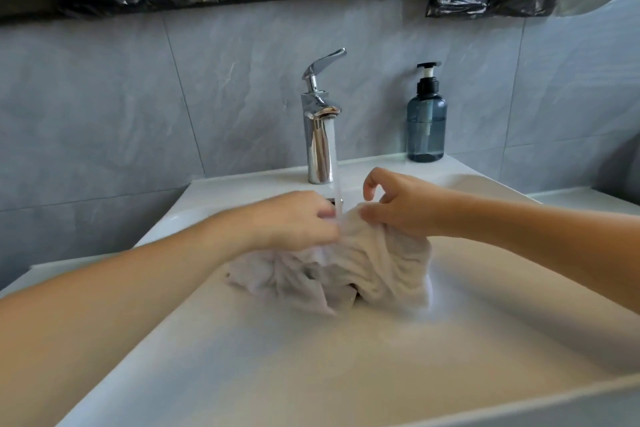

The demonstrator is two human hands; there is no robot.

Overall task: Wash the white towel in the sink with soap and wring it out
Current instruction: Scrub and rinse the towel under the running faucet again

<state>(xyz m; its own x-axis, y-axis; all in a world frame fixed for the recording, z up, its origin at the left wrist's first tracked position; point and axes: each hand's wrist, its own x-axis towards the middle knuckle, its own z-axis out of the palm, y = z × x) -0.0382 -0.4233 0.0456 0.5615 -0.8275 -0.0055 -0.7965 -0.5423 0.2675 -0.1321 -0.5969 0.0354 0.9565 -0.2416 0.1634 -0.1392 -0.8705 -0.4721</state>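
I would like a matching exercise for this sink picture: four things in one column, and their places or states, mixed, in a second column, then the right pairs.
Things:
1. white towel
2. faucet
3. soap dispenser
4. right hand

Places or states:
A. stands at the sink's back rim, right of the faucet
B. bunched and wet in the basin
C. running, handle lifted
D. pinches the towel's top

Pairs: 1-B, 2-C, 3-A, 4-D
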